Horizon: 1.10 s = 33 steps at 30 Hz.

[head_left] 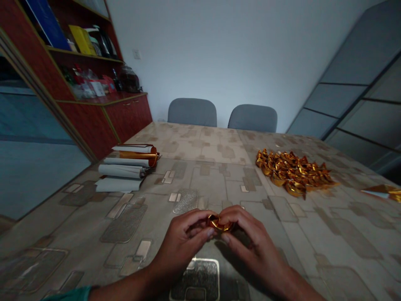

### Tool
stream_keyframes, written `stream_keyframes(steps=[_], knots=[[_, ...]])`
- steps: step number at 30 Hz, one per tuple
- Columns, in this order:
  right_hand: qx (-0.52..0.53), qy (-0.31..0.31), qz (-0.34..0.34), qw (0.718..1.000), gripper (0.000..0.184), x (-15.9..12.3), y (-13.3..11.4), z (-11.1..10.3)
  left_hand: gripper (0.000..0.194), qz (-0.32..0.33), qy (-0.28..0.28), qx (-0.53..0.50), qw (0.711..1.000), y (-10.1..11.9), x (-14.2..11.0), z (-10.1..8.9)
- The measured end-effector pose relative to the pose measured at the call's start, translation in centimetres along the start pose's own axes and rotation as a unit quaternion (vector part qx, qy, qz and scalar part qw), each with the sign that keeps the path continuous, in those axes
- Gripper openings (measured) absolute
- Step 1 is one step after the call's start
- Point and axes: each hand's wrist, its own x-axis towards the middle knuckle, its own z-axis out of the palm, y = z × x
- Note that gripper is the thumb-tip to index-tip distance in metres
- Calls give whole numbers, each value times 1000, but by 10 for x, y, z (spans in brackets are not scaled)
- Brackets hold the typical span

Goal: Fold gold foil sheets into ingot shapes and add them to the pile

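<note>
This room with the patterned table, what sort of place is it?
Probably a home dining room: a large table with two chairs behind it, and a red cabinet holding household items.

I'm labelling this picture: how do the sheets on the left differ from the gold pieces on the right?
The sheets show mostly pale grey with some gold; the gold pieces look shiny gold. The sheets lie curled in long strips; the gold pieces are small, pointed and crowded together. Both rest on the patterned table.

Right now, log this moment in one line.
left hand: on gold foil piece | right hand: same piece | right side: gold pile
</note>
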Motion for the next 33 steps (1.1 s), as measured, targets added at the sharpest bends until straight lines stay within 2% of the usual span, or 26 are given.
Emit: stream_keyframes(steps=[8,12,14,17,18,20,22,24,29,33], knots=[[-42,-13,-26,999,16,2,-3,-2,15,10,-10,15,1000,2,-1,1],[-31,-15,-33,999,15,2,0,0,17,-7,-13,18,1000,0,-1,1],[-17,-9,-19,1000,26,1,2,-3,20,-25,-4,7,1000,-1,-1,1],[7,20,50,999,48,-2,8,-7,25,-55,16,-13,998,-1,2,0],[24,25,73,997,46,-2,10,-8,27,-63,24,-21,997,-1,3,0],[65,25,104,992,32,-1,13,-7,32,-73,40,-43,996,-1,5,0],[104,20,115,988,15,1,16,-5,36,-80,51,-67,993,-1,6,1],[122,17,120,985,7,2,17,-1,37,-87,52,-82,991,-1,7,2],[155,23,119,980,11,3,19,6,36,-96,41,-101,989,-2,8,3],[268,26,150,951,22,5,21,6,47,-95,31,-107,989,-1,11,0]])
